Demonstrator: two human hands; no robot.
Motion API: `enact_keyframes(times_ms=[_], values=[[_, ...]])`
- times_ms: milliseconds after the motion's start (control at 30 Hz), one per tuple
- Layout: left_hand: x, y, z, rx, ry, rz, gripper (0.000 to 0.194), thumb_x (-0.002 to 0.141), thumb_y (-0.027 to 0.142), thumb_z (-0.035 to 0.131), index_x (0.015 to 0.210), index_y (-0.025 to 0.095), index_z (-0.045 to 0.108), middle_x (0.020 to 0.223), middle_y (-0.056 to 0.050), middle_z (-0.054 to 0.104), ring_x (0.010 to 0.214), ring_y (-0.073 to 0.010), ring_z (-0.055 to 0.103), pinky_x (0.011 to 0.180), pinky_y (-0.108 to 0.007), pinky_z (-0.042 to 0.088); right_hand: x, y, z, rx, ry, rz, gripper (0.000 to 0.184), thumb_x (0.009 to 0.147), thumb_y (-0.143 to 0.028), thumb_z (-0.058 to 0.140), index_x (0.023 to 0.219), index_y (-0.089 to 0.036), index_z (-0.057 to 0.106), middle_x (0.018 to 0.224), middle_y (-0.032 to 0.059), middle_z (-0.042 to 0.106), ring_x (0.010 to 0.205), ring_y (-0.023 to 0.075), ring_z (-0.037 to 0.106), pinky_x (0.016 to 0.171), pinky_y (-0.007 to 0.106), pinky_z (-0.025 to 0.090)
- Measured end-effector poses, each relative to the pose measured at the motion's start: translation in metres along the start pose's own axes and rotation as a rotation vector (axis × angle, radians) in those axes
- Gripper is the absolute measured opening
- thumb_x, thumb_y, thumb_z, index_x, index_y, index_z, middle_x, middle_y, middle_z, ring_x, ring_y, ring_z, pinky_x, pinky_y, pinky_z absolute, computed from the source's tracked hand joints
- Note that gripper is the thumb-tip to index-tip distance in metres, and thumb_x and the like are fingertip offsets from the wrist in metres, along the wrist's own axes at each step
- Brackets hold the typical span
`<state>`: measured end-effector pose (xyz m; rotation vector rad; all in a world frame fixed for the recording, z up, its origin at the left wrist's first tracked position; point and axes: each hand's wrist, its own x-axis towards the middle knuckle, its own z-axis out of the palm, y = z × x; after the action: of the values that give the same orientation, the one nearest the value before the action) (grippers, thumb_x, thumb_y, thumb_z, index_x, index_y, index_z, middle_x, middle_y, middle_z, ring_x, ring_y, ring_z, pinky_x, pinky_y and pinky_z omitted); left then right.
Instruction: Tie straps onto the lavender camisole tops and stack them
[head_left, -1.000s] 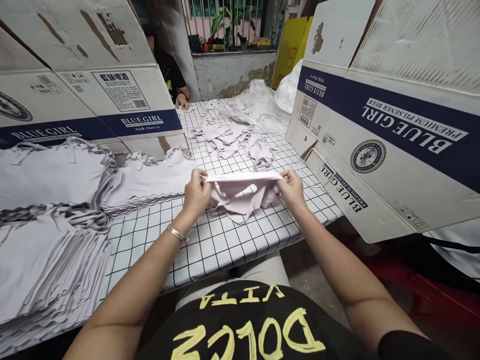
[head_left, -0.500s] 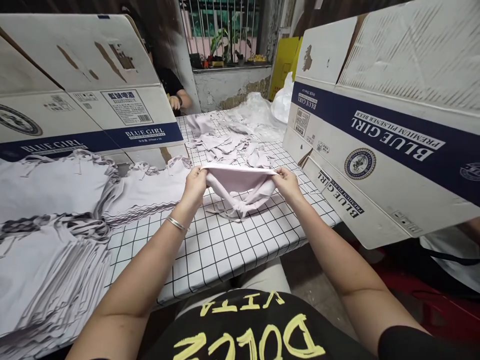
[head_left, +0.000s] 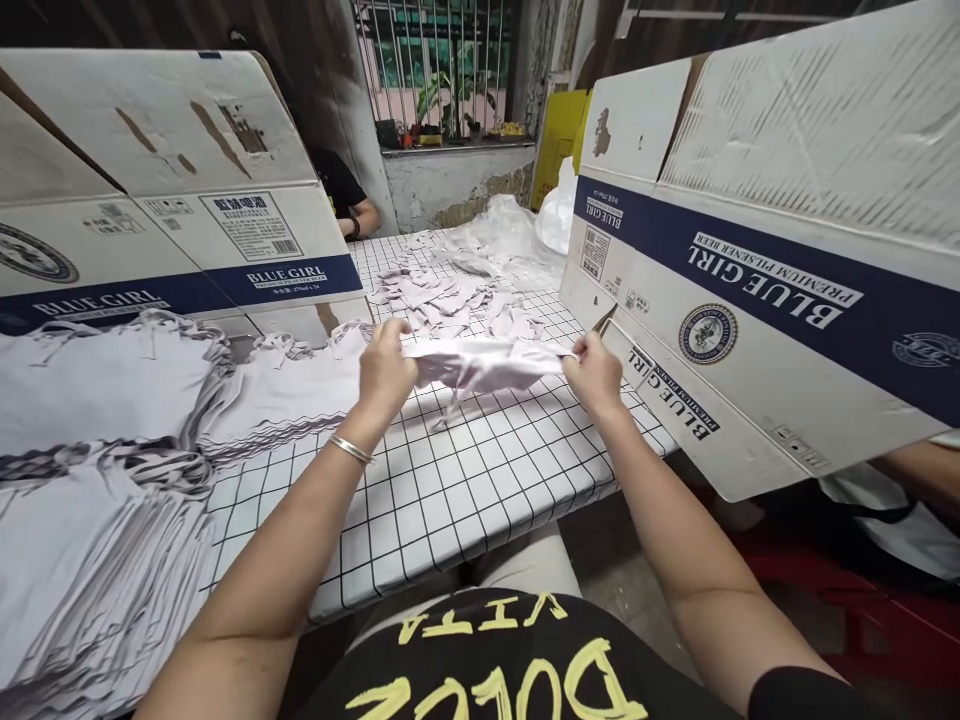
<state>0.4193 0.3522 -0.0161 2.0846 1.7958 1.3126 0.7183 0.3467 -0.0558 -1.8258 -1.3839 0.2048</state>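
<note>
Between my two hands a pale pinkish garment (head_left: 487, 366) is stretched sideways above the checked table (head_left: 442, 480). My left hand (head_left: 386, 372) is closed on its left end, and my right hand (head_left: 595, 370) pinches the right end. The garment's middle is blurred and sags a little, with a thin strip hanging below it. Just beyond it lies a loose heap of small pieces of the same pale fabric (head_left: 442, 295). To the left of my left hand sits a stack of pale garments (head_left: 277, 395) with thin straps.
More stacked garments (head_left: 90, 560) fill the table's left side. A white-and-blue carton (head_left: 247, 230) stands at the left, another carton (head_left: 750, 280) at the right. Clear plastic bags (head_left: 517, 225) lie at the back. A person's arm (head_left: 361, 218) shows behind the left carton.
The garment has gone from a hanging open loop to a flatter, stretched band. My hands have spread slightly apart and still grip its ends.
</note>
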Motion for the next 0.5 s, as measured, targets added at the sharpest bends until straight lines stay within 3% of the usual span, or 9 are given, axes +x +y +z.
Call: enact_keyframes(times_ms=[67, 133, 167, 233, 300, 333, 400, 467, 500], values=[[-0.014, -0.008, -0.007, 0.207, -0.019, 0.038, 0.042, 0.064, -0.004, 0.046, 0.097, 0.020, 0.055, 0.090, -0.005, 0.056, 0.076, -0.0191, 0.052, 0.065, -0.030, 0.038, -0.010, 0.010, -0.007, -0.167, 0.085, -0.020, 0.011, 0.073, -0.021, 0.050, 0.084, -0.022, 0.049, 0.063, -0.0005, 0.051, 0.059, 0.0176, 0.045, 0.059, 0.029, 0.031], [-0.040, -0.018, -0.015, 0.328, -0.140, 0.057, 0.037, 0.067, -0.002, 0.045, 0.095, 0.020, 0.055, 0.091, -0.005, 0.056, 0.075, -0.0197, 0.053, 0.063, -0.030, 0.038, -0.029, 0.020, -0.015, -0.281, -0.005, -0.027, 0.011, 0.076, -0.022, 0.048, 0.087, -0.022, 0.050, 0.063, -0.0003, 0.051, 0.058, 0.0177, 0.044, 0.057, 0.029, 0.029], [-0.056, -0.023, -0.019, 0.350, -0.244, 0.064, 0.033, 0.069, 0.001, 0.046, 0.094, 0.020, 0.055, 0.091, -0.006, 0.056, 0.075, -0.0199, 0.054, 0.063, -0.030, 0.038, -0.040, 0.026, -0.021, -0.315, -0.121, -0.028, 0.011, 0.077, -0.024, 0.049, 0.088, -0.022, 0.051, 0.063, -0.0004, 0.051, 0.057, 0.0176, 0.044, 0.057, 0.029, 0.028], [-0.086, -0.034, -0.027, 0.277, -0.565, 0.058, 0.023, 0.075, 0.011, 0.050, 0.095, 0.020, 0.058, 0.093, -0.006, 0.057, 0.077, -0.0199, 0.055, 0.064, -0.029, 0.041, -0.059, 0.036, -0.034, -0.265, -0.503, -0.030, 0.017, 0.075, -0.028, 0.058, 0.090, -0.023, 0.053, 0.065, -0.0008, 0.053, 0.060, 0.0171, 0.048, 0.057, 0.028, 0.032], [-0.104, -0.043, -0.033, 0.074, -0.876, 0.013, 0.020, 0.080, 0.029, 0.056, 0.097, 0.021, 0.061, 0.097, -0.005, 0.059, 0.081, -0.0202, 0.057, 0.068, -0.029, 0.045, -0.068, 0.045, -0.048, -0.052, -0.900, -0.057, 0.030, 0.071, -0.035, 0.068, 0.096, -0.022, 0.057, 0.077, 0.0004, 0.059, 0.069, 0.0173, 0.053, 0.061, 0.027, 0.038], [-0.106, -0.047, -0.034, -0.024, -0.937, -0.022, 0.024, 0.081, 0.037, 0.056, 0.098, 0.021, 0.063, 0.098, -0.005, 0.060, 0.085, -0.0205, 0.058, 0.072, -0.030, 0.047, -0.067, 0.047, -0.053, 0.068, -0.997, -0.073, 0.036, 0.070, -0.039, 0.070, 0.100, -0.022, 0.058, 0.083, 0.0016, 0.060, 0.074, 0.0175, 0.055, 0.065, 0.028, 0.041], [-0.098, -0.053, -0.027, -0.122, -0.823, -0.091, 0.033, 0.085, 0.047, 0.050, 0.099, 0.021, 0.064, 0.103, -0.006, 0.060, 0.093, -0.0213, 0.058, 0.079, -0.032, 0.047, -0.058, 0.045, -0.053, 0.211, -0.934, -0.099, 0.038, 0.075, -0.046, 0.067, 0.102, -0.021, 0.060, 0.094, 0.0041, 0.062, 0.081, 0.0177, 0.055, 0.071, 0.030, 0.043], [-0.081, -0.055, -0.008, -0.079, -0.628, -0.136, 0.035, 0.086, 0.047, 0.048, 0.101, 0.020, 0.064, 0.107, -0.008, 0.060, 0.100, -0.0232, 0.056, 0.085, -0.035, 0.044, -0.045, 0.037, -0.036, 0.226, -0.751, -0.123, 0.033, 0.080, -0.046, 0.060, 0.101, -0.021, 0.061, 0.102, 0.0057, 0.062, 0.083, 0.0175, 0.054, 0.074, 0.031, 0.044], [-0.072, -0.055, 0.003, -0.034, -0.596, -0.150, 0.034, 0.083, 0.046, 0.052, 0.100, 0.020, 0.064, 0.108, -0.009, 0.060, 0.102, -0.0248, 0.055, 0.086, -0.037, 0.043, -0.038, 0.030, -0.023, 0.208, -0.708, -0.141, 0.031, 0.081, -0.044, 0.059, 0.102, -0.021, 0.061, 0.107, 0.0061, 0.062, 0.085, 0.0176, 0.054, 0.075, 0.031, 0.044]])
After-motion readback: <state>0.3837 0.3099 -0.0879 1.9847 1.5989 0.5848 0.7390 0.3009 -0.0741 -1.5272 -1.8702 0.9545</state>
